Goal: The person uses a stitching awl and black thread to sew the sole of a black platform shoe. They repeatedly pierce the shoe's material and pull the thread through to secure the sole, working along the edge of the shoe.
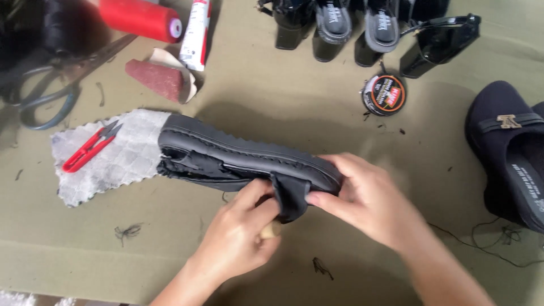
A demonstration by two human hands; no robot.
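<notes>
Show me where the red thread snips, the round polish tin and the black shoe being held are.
red thread snips [90, 146], head view, on the red handle.
round polish tin [383, 94], head view, middle of the lid.
black shoe [226, 148], head view, on the side of the sole.

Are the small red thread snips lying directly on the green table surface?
No, the small red thread snips lie on a grey quilted fabric piece, beside the black shoe.
</notes>
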